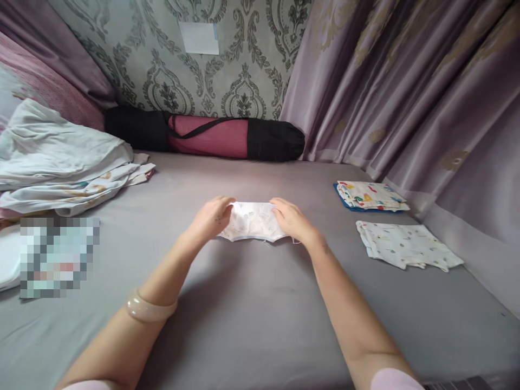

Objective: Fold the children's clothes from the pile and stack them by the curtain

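Both my hands hold up a small white printed garment (252, 221) with a pale blue-grey edging, stretched level above the bed. My left hand (215, 218) pinches its upper left corner, and a pale bangle sits on that forearm. At the opposite upper corner, my right hand (291, 218) has its fingers closed on the cloth. A few loose threads hang from the lower edge. The garment's exact kind is hard to tell, and some fingertips are hidden behind it.
A grey sheet (260, 325) covers the bed. On the right lie a folded colourful printed cloth (371, 196) and a folded white patterned garment (406, 246). Piled clothes (60, 157) and a blurred-out item (60, 257) are at left. A black-and-pink long bag (207, 136) lies along the wall.
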The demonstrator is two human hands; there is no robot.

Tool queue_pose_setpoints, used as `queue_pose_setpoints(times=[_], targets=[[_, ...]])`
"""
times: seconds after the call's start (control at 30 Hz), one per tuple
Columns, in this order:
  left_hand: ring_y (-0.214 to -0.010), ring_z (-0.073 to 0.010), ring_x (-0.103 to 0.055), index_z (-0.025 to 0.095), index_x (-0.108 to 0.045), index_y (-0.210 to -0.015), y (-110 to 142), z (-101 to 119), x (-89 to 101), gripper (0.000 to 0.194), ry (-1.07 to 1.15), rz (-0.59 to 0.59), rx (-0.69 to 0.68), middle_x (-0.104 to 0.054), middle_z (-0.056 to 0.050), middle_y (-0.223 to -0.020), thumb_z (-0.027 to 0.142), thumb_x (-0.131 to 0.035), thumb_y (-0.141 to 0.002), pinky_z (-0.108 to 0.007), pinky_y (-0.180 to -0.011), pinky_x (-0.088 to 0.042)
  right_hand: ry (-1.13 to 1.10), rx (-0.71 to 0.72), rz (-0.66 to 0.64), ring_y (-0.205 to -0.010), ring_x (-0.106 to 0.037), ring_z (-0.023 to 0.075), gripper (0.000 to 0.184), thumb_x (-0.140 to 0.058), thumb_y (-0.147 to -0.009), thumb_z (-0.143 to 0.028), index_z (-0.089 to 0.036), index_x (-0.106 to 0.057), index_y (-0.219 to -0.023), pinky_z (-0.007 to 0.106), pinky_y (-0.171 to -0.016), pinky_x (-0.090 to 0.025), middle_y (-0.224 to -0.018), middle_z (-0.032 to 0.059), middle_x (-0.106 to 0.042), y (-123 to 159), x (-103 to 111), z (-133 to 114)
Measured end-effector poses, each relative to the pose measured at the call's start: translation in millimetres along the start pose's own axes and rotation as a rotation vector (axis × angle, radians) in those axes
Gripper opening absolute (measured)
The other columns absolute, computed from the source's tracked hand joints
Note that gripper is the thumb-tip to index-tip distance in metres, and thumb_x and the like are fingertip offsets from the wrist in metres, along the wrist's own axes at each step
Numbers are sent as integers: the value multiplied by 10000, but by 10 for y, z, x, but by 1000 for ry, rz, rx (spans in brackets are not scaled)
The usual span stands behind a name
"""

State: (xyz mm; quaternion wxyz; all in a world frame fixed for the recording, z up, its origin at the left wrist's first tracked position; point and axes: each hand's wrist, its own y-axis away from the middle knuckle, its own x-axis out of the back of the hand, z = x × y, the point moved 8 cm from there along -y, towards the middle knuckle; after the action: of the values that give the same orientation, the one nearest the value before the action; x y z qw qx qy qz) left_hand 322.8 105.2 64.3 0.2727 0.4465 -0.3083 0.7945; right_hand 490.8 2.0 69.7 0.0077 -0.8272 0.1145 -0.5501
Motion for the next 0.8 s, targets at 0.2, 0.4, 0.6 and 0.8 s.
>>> queue_pose_setpoints(times=[0.2,0.4,0.6,0.8], targets=[[-1375,-279,-406,114,-494,-1318,38,190,-553,426,-33,22,-145,-519,-190,-1402,228,-299,-957,-510,-1128,-328,106,120,-48,-1466,-216,209,523,-246,-994,-246,-83,-378,-1473,404,-1204,-126,-1557,126,-330,-55,-585,-315],[-1424,-307,-317,54,-440,-1384,46,141,-699,490,-171,-91,-51,-413,-208,-1490,274,-268,-981,-485,-1168,-246,114,149,-47,-1472,-194,213,569,-238,-983,-290,-56,-337,-1492,394,-1212,-91,-1575,117,-285,-57,-765,-393],[-1433,-303,-301,88,-409,-1428,51,28,-743,540,-241,-98,57,-382,-190,-1516,372,-275,-989,-478,-1174,-209,109,81,-86,-1469,-204,221,578,-232,-982,-307,-89,-300,-1513,414,-1205,-103,-1580,103,-278,-56,-763,-246],[-1447,-310,-264,78,-395,-1438,53,-40,-711,610,-273,-107,112,-360,-191,-1528,457,-241,-987,-482,-1175,-196,148,-46,-92,-1464,-216,245,595,-210,-993,-328,-34,-303,-1501,393,-1198,-117,-1577,141,-274,-55,-710,-20]])
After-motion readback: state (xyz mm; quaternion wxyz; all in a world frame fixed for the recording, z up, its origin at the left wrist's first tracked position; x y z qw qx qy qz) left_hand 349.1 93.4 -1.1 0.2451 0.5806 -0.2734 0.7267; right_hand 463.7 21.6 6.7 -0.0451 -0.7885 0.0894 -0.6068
